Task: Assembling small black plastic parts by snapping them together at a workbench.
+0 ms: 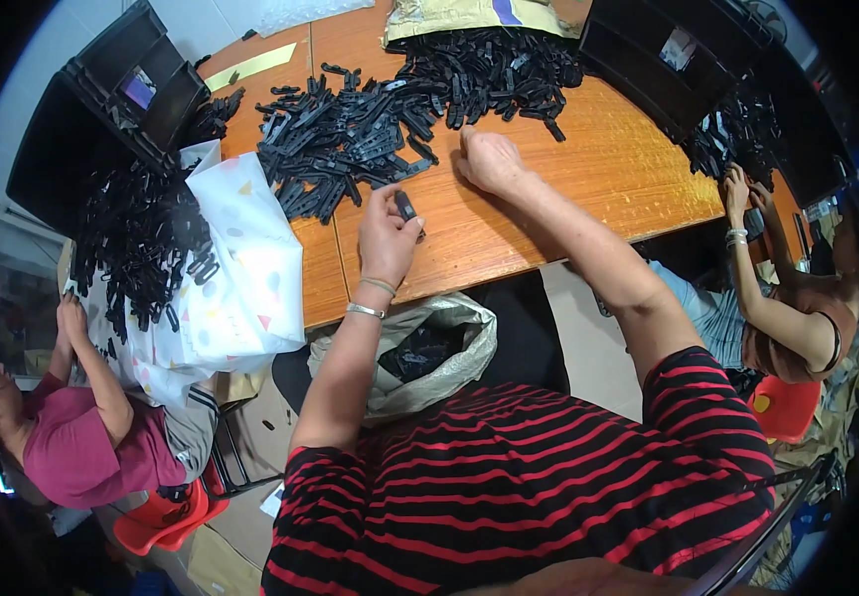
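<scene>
My left hand point(386, 240) is closed around a small, slim black plastic piece point(405, 206), held between thumb and fingers over the table's front part. To its right, my right hand point(494, 164) reaches in to the near edge of the heap, its fingers curled inward; what they pinch, if anything, is hidden. In front of both hands spreads a heap of black plastic pieces point(340, 139), long and narrow like clips. More of them point(494, 74) lie at the back, by the mouth of a yellowish sack point(479, 18).
An open pale woven sack point(479, 343) with dark contents sits at my lap below the table edge point(519, 260). Black bins point(141, 84) stand at the left and right point(673, 60). A white patterned sheet point(250, 268) hangs at left. Co-workers sit on both sides, handling black pieces.
</scene>
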### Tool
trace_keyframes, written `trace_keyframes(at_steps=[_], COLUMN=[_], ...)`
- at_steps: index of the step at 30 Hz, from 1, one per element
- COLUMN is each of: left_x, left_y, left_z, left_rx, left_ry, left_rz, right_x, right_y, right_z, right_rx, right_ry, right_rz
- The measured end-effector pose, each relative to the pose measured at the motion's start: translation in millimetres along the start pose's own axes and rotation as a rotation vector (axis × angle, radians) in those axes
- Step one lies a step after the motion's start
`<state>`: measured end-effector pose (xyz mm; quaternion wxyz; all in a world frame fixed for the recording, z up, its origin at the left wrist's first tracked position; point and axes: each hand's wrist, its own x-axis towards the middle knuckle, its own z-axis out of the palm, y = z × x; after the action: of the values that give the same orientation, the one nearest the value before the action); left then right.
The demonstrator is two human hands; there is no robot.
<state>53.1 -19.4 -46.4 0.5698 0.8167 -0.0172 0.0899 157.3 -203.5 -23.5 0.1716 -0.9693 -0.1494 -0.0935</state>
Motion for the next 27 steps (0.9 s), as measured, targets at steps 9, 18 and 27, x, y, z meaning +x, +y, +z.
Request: trace_keyframes(at_steps=[9,18,27], left_x=[1,-10,-13], left_y=[14,34,38], left_z=[9,-13,-11], left_rx=[-0.259,-0.769,-0.692], left_ry=[0.051,-0.140,-0.048], left_rz=[0.030,-0.214,-0.125], right_x=[-65,-75,-83], right_y=[-64,-62,-62], right_z=[-34,-38,-29], right_rx=[0.587,0.668,0.648], right_ry=[-0.007,0.001,0.118], right_rz=[-0.034,-0.011,-0.083])
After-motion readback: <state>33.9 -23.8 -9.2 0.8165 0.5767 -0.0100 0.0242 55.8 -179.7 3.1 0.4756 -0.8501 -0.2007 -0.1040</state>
